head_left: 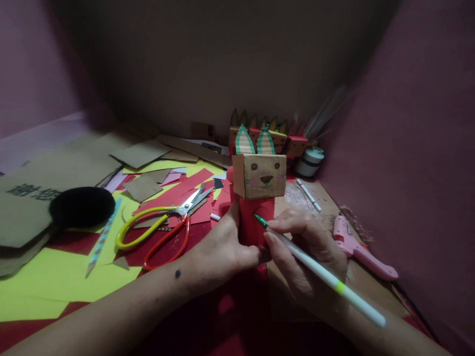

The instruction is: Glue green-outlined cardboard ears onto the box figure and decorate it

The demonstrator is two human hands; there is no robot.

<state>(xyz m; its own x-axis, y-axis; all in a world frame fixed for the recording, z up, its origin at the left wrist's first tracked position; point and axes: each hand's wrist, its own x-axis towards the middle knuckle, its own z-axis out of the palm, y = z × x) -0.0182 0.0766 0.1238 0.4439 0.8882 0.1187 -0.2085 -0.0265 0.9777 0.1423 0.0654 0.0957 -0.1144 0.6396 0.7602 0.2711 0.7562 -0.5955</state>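
Note:
A cardboard animal figure [260,175] stands upright in the middle: a brown box head with a drawn face, two green-edged ears and a red tube body [252,217]. My left hand [226,244] is wrapped round the lower part of the red body. My right hand [306,252] pinches a white marker [322,274] with a green tip, and the tip touches the red body just under the head.
Red and yellow-handled scissors [166,225] lie left of the figure on red and yellow paper scraps. A black round object [81,206] and cardboard sheets [44,188] sit at left. A pink glue gun [356,247] lies at right. More cardboard figures [274,133] and a small jar [309,160] stand behind.

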